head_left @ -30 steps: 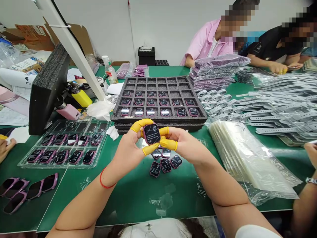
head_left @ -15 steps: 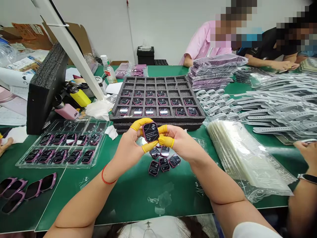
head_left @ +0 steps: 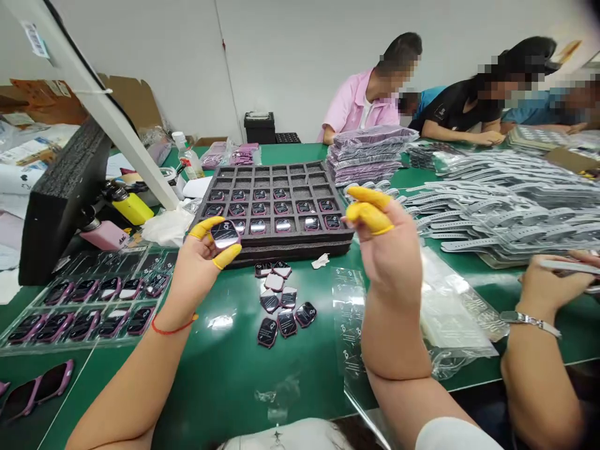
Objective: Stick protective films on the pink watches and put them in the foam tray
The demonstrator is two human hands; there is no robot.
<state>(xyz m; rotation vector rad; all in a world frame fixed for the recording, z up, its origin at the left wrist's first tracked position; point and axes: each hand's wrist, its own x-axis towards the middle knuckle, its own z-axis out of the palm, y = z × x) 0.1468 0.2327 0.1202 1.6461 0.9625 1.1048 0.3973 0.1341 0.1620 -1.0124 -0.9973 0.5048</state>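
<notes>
Between its yellow-covered thumb and index finger, my left hand (head_left: pixel 204 262) grips a purple-framed watch case (head_left: pixel 225 234) with a film marked with white print. My right hand (head_left: pixel 387 240) is raised to the right, its yellow-covered fingertips pinched together; whether anything small is between them is too small to tell. Several watch cases (head_left: pixel 287 322) lie in a loose cluster on the green table below the hands. Behind them, a black foam tray (head_left: pixel 269 244) holds watch cases in its front rows, and its back compartments hold none.
Clear plastic trays (head_left: pixel 89 306) of watch cases lie at left. A printed film sheet (head_left: pixel 347 312) and bagged clear sheets (head_left: pixel 450 306) lie right, below grey straps (head_left: pixel 497 212). A co-worker's hands (head_left: pixel 548 281) work at far right. A slanted white post (head_left: pixel 122 137) stands at left.
My hands have parted: the left moved left with the watch case, and the right moved right and up, off it. The whole view has shifted.
</notes>
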